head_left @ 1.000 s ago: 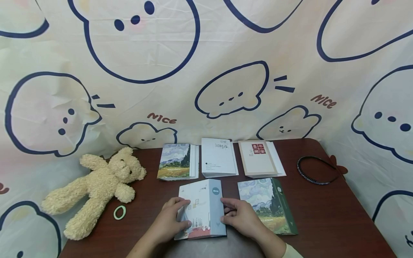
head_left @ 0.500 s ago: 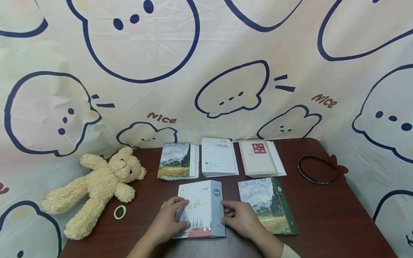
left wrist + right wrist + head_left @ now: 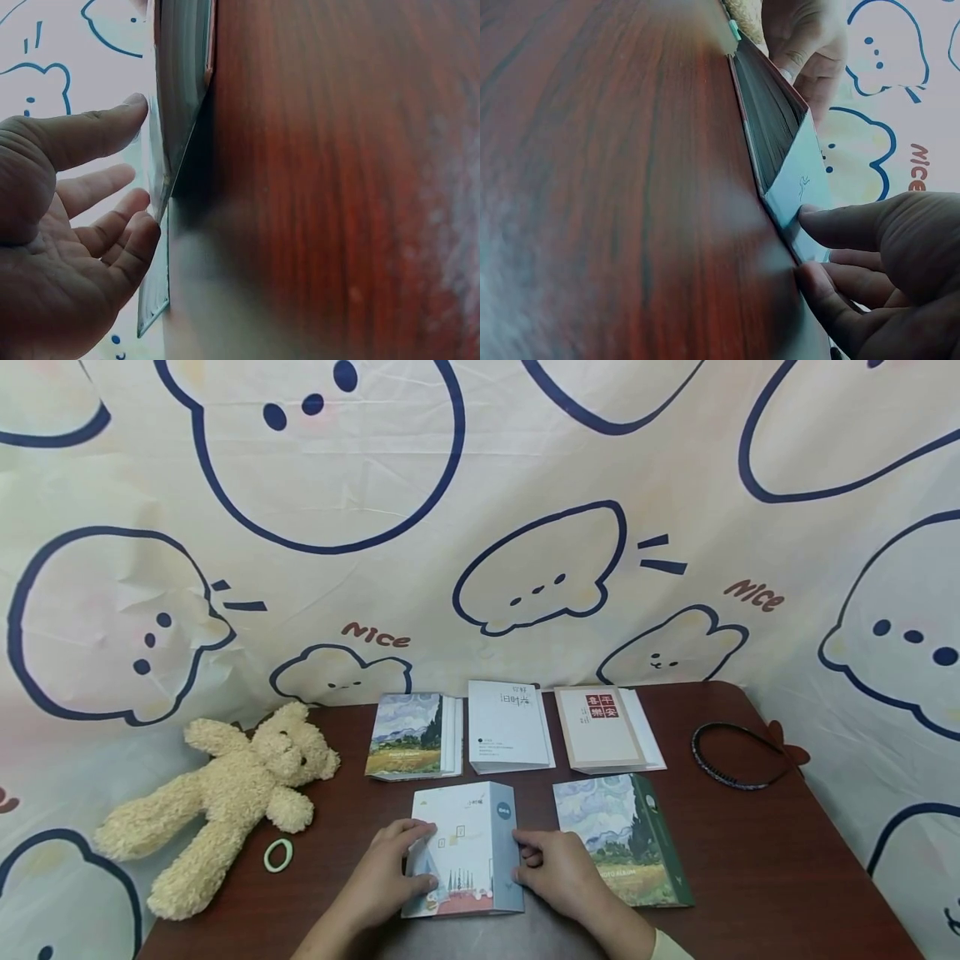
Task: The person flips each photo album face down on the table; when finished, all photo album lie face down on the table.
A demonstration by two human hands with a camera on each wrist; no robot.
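Observation:
A photo album (image 3: 468,827) with a pale illustrated cover and a blue spine lies on the table at front centre. My left hand (image 3: 384,870) holds its left side, thumb and forefinger over the cover edge. In the left wrist view, that thumb (image 3: 120,131) meets the cover and the other fingers bend in near the edge. On the opposite side, my right hand (image 3: 562,875) grips the spine with bent fingers. The right wrist view shows its thumb tip (image 3: 814,221) on the spine's face and a fingertip lower down, close to the table. Fanned pages (image 3: 769,112) show between the covers.
A second album (image 3: 618,843) with a landscape painting and green spine lies just right of my right hand. Three more booklets stand behind, including a white one (image 3: 506,727). A teddy bear (image 3: 240,793) and green ring (image 3: 278,855) are left; a black headband (image 3: 738,781) is right.
The held album's top edge has shifted slightly towards me. Both hands keep nearly the same place on it, and the other things have not moved.

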